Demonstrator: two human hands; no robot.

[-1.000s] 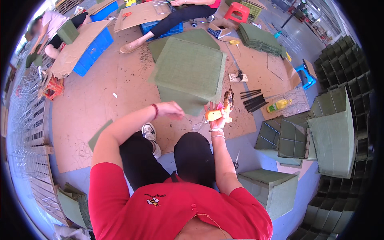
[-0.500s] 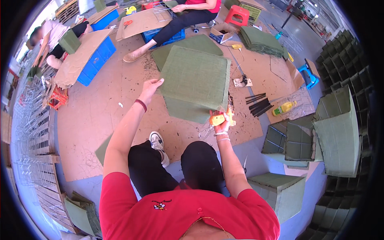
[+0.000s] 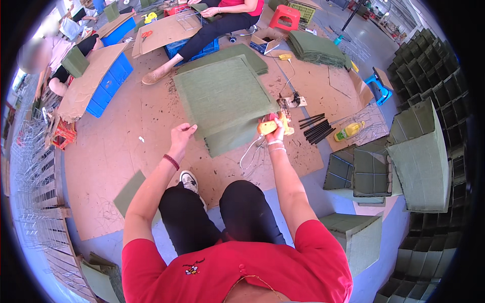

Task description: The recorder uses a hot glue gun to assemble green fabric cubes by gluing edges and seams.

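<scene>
The big green sheet [image 3: 222,88] lay in front of the person, out past the knees [image 3: 245,199], over the brown cardboard [image 3: 121,161] on the floor. It looked almost square, so no side was clearly the long one. It sat turned a bit, with one corner near each hand. A lower green piece [image 3: 235,137] stuck out from under its near edge.

The left hand [image 3: 181,139] was at the near left corner. Its finger and thumb were close together, but I could not tell if that grip pinched the sheet or was only beside it.

The right hand [image 3: 274,132] was by the right corner. Its grip was wrapped around a yellow and orange gun-shaped tool [image 3: 264,127]. The tool's dark front end pointed away from the person, just beside that corner. So the hand with the tool was nearer the right edge, and the sheet lay ahead and to its left. A white cord [image 3: 247,150] hung below. Black sticks [image 3: 317,132] lay farther right.
</scene>
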